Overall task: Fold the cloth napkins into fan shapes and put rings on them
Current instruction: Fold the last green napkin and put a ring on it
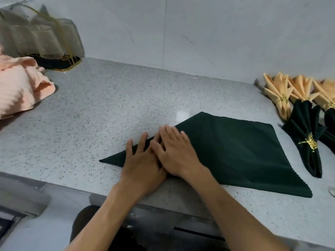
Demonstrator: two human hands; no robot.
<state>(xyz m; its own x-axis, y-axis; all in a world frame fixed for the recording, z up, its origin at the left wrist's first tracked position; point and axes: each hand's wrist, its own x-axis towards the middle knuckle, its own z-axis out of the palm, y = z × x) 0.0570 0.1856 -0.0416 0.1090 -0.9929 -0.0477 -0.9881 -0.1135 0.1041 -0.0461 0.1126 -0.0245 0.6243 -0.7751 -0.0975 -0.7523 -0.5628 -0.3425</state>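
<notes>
— Where is the napkin you are folding?

— The dark green napkin (235,153) lies flat on the speckled surface (108,105), a little right of the frame's centre; it is doubled into a triangle, one point reaching left, one at the lower right, one toward the wall.

— And your hands?

— Both lie on its left part, palms down; my left hand (143,165) has its fingers (141,142) straight and spread, resting partly on the cloth and partly on the bare surface beyond its edge; my right hand (177,153) lies just beside it, overlapping it a little, fingers straight and close together, pressing the cloth flat; neither hand grasps anything.

— What is finished?

— At the right of the frame, a dark green fan (306,140) with a gold ring (309,142) shaped like a leafy sprig lies just beside the flat napkin's right corner; a second dark one sits at the frame's edge, cut off; behind them, nearer the wall, peach fans (282,95) lie in a row, gold rings on at least two of them.

— Anything else?

— At the far left, a rumpled pink ribbed cloth (20,87); in the upper left corner, a gold wire rack (59,60) with blurred glassware; a pale marbled wall (199,33) runs behind the surface.
</notes>
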